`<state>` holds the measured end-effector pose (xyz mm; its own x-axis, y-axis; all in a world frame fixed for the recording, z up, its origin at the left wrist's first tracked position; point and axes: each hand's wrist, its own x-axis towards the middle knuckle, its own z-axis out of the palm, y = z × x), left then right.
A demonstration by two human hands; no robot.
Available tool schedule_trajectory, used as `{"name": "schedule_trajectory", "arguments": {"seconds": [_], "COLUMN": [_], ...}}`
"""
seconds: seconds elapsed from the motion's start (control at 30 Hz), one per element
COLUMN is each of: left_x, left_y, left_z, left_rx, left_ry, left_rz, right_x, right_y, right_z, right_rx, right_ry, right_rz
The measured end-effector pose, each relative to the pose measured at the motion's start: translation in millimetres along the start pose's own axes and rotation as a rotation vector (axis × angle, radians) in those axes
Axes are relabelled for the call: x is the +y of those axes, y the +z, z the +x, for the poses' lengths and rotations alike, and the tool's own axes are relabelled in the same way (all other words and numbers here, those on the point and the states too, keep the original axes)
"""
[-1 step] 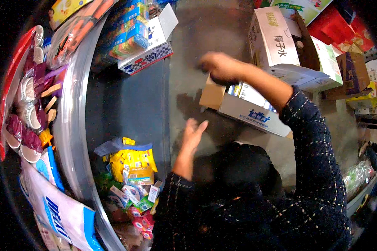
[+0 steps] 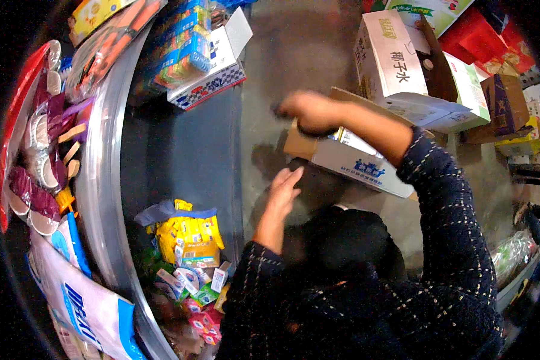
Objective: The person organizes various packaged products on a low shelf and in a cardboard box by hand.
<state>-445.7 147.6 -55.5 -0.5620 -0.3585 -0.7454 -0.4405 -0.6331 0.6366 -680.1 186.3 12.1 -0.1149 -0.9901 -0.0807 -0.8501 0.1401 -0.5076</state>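
A grey-white carton (image 2: 360,170) with a brown end flap (image 2: 300,141) lies on the floor in front of me. Its top is open, and white and yellow packs (image 2: 361,141) show inside. Above the flap end is my right hand (image 2: 311,112), its fingers curled and blurred; a dark spot shows at the fingertips, too unclear to name. The right forearm crosses over the carton. My left hand (image 2: 286,187) is held beside the near corner of the flap, palm turned toward the carton, fingers and thumb apart, with nothing in it.
To the left, a dark shelf base (image 2: 180,156) bears yellow packets (image 2: 195,231), small boxes and a white carton (image 2: 213,75) beside wrapped packs. Slippers (image 2: 42,168) hang along a curved shelf edge (image 2: 102,150). A tall open carton (image 2: 393,57) stands at the far right.
The carton's far flap now shows behind my right arm. My right hand has shifted slightly left and nearer me; my left hand has moved slightly right, toward the flap.
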Motion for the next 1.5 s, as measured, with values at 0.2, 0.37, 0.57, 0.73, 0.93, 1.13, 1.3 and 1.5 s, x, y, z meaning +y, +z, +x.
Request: {"name": "schedule_trajectory", "arguments": {"seconds": [0.2,0.37,0.57,0.73,0.93,1.13,1.3,1.5], "left_x": [-31,-26,15,44,53,34,22,5], "left_y": [66,55,102,133,122,84,70,60], "left_z": [54,66,60,90,66,88,95,82], "left_rx": [-0.090,-0.221,-0.012,-0.324,-0.449,-0.476,-0.617,-0.515], "left_ry": [-0.103,-0.063,-0.257,-0.375,-0.361,-0.286,-0.185,-0.165], "left_rz": [-0.214,-0.101,-0.218,-0.045,-0.260,-0.169,-0.120,-0.268], "right_x": [67,124,57,70,94,23,49,44], "right_y": [77,-12,-55,-35,85,96,93,60], "right_z": [-5,-2,-63,-164,-201,-178,-209,-270], "right_rx": [-0.456,-0.052,0.508,0.124,0.484,0.369,0.323,0.476], "right_ry": [0.048,0.245,-0.062,0.202,0.370,-0.101,-0.103,0.474], "right_rz": [-0.354,-0.661,0.130,0.249,-0.285,-0.055,-0.160,-0.220]}}
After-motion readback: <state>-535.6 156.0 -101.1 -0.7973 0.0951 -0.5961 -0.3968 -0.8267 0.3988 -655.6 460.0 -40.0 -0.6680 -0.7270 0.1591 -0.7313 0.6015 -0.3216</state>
